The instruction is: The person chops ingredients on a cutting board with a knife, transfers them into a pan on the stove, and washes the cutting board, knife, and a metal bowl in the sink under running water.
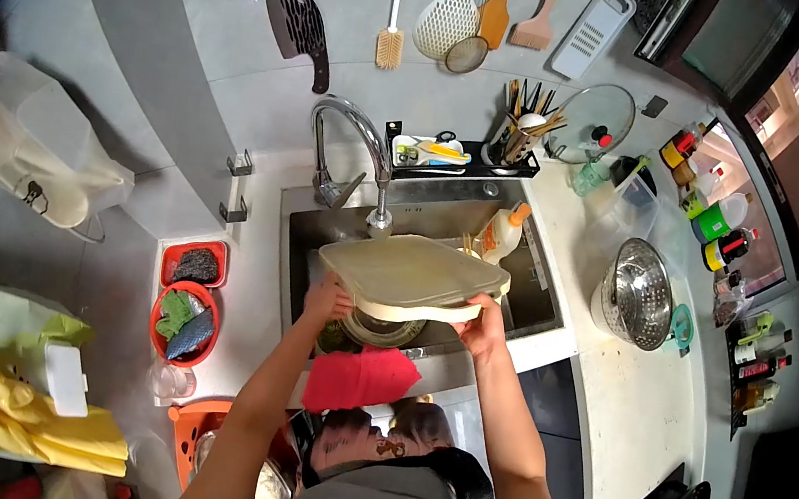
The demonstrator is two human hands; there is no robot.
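A thick, cream-coloured cutting board (408,273) is held over the steel sink (538,320), tilted, with its broad face up. My left hand (327,299) grips its left edge and my right hand (482,327) grips its right front edge. The fingers under the board are partly hidden. Below it a round bowl (381,332) shows in the sink, mostly covered. The faucet (379,219) hangs just behind the board. A white bottle with an orange cap (500,235) stands at the sink's back right. A red cloth (360,382) drapes over the front edge.
Right of the sink sit a steel colander (642,300) and a clear plastic container (629,207). Red baskets with cloths (185,324) stand on the left counter. A cleaver (299,29) and several utensils hang on the wall. An orange basket (196,417) is below left.
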